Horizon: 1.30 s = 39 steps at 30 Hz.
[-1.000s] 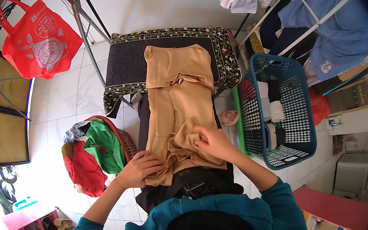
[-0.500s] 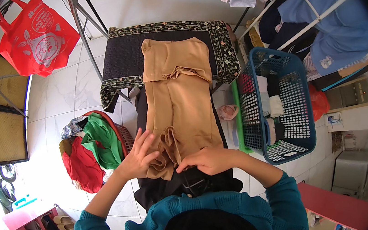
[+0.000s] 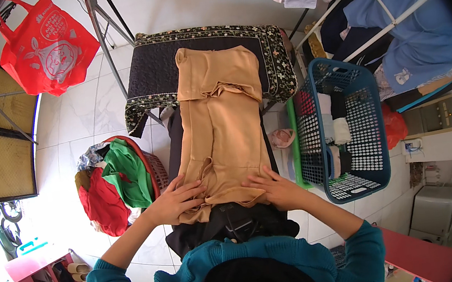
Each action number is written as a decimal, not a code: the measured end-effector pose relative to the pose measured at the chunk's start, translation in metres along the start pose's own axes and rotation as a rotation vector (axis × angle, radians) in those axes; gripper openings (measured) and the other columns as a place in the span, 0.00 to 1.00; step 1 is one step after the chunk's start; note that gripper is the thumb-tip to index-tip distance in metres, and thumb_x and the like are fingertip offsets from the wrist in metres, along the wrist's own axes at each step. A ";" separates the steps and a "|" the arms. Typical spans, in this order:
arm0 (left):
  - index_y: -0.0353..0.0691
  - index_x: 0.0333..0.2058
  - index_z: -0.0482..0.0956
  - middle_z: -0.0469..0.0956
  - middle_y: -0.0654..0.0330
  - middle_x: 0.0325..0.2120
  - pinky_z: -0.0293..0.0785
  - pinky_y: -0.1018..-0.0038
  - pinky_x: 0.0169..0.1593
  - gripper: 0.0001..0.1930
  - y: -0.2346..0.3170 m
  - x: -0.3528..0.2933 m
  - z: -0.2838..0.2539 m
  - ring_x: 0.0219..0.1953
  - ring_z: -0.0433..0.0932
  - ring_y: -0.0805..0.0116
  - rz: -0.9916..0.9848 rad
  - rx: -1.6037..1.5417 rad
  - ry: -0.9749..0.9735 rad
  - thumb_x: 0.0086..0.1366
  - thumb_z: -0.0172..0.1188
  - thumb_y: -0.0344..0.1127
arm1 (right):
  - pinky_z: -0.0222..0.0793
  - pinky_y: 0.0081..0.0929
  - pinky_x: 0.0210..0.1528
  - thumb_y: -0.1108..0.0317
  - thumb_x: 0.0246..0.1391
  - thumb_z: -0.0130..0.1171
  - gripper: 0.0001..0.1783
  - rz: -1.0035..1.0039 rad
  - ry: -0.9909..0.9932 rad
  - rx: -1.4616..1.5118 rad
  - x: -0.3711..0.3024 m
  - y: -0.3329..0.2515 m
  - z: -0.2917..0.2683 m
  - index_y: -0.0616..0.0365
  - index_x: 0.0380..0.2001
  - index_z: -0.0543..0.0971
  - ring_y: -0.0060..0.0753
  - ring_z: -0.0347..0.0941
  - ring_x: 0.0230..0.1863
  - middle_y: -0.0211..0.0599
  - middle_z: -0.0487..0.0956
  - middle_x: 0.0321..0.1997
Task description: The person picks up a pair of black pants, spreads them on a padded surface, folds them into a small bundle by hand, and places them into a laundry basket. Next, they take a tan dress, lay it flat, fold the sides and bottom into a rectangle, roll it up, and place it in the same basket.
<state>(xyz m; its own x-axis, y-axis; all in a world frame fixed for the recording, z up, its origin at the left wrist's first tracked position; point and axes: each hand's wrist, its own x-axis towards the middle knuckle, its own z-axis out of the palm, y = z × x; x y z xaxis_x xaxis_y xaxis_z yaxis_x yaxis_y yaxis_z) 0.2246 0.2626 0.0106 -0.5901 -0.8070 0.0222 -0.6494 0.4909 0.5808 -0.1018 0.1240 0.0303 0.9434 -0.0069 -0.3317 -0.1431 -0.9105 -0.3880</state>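
A tan garment (image 3: 231,135) stretches from my lap onto a dark quilted cloth with a floral border (image 3: 143,66). Its far end is folded over, with a gathered edge across the fold. On its near left corner lies my left hand (image 3: 179,200), fingers stretched out beside a rumpled pleat. My right hand (image 3: 277,190) rests at the near right edge, its fingers spread flat on the fabric. Neither hand grips anything. Dark clothing (image 3: 230,219) covers my lap under the garment.
At left stands a red basket (image 3: 149,161) heaped with red and green clothes (image 3: 127,164). A blue laundry basket (image 3: 368,123) with rolled items (image 3: 340,130) is at right. A red bag (image 3: 51,49) hangs upper left; clothes on a rack (image 3: 410,34) fill the upper right.
My right hand has moved right, from the garment's near middle to its right edge, and its fingers have spread. The near end lies flatter. My left hand has shifted slightly nearer and flattened.
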 end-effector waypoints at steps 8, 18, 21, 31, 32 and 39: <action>0.47 0.50 0.75 0.70 0.60 0.54 0.47 0.50 0.66 0.34 0.002 0.000 -0.021 0.61 0.63 0.58 -0.053 -0.221 -0.045 0.35 0.58 0.24 | 0.47 0.46 0.69 0.78 0.38 0.54 0.31 -0.067 0.208 0.249 -0.004 0.022 0.030 0.45 0.51 0.74 0.35 0.54 0.68 0.29 0.62 0.65; 0.51 0.54 0.72 0.72 0.62 0.52 0.50 0.54 0.65 0.30 0.024 0.001 -0.052 0.60 0.64 0.64 -0.029 -0.072 -0.081 0.48 0.60 0.30 | 0.54 0.40 0.67 0.75 0.37 0.55 0.33 -0.095 0.172 0.070 -0.022 0.006 -0.004 0.50 0.54 0.71 0.33 0.56 0.66 0.27 0.65 0.64; 0.52 0.55 0.71 0.72 0.63 0.52 0.51 0.53 0.65 0.28 0.021 -0.007 -0.020 0.60 0.65 0.65 -0.045 -0.050 -0.101 0.51 0.60 0.31 | 0.52 0.40 0.67 0.75 0.37 0.56 0.33 -0.066 0.147 -0.002 -0.024 0.008 0.014 0.53 0.53 0.71 0.30 0.54 0.67 0.27 0.65 0.63; 0.49 0.55 0.71 0.72 0.59 0.51 0.52 0.55 0.65 0.26 0.022 -0.014 -0.030 0.58 0.66 0.60 -0.153 -0.361 -0.130 0.55 0.58 0.29 | 0.64 0.36 0.56 0.80 0.40 0.51 0.19 0.032 0.308 0.523 -0.033 0.014 0.021 0.59 0.39 0.77 0.41 0.70 0.51 0.40 0.77 0.46; 0.49 0.54 0.71 0.73 0.60 0.51 0.54 0.56 0.64 0.25 0.023 -0.013 -0.032 0.57 0.67 0.59 -0.164 -0.402 -0.142 0.56 0.58 0.30 | 0.65 0.35 0.54 0.80 0.41 0.52 0.18 0.064 0.254 0.553 -0.034 0.015 0.020 0.60 0.39 0.77 0.41 0.71 0.50 0.41 0.77 0.45; 0.35 0.48 0.75 0.76 0.57 0.46 0.66 0.71 0.54 0.16 -0.029 0.005 -0.055 0.46 0.74 0.69 -0.596 -0.995 -0.062 0.62 0.54 0.35 | 0.68 0.22 0.47 0.70 0.56 0.54 0.15 0.223 0.265 1.160 -0.023 0.052 -0.013 0.61 0.47 0.75 0.25 0.74 0.46 0.37 0.78 0.45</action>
<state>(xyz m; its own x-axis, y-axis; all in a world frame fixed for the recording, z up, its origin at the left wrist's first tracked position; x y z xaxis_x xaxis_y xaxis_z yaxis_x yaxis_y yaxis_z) 0.2672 0.2263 0.0388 -0.3579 -0.7927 -0.4935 -0.1845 -0.4581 0.8696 -0.1275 0.0715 0.0288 0.8763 -0.3244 -0.3561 -0.3660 0.0324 -0.9301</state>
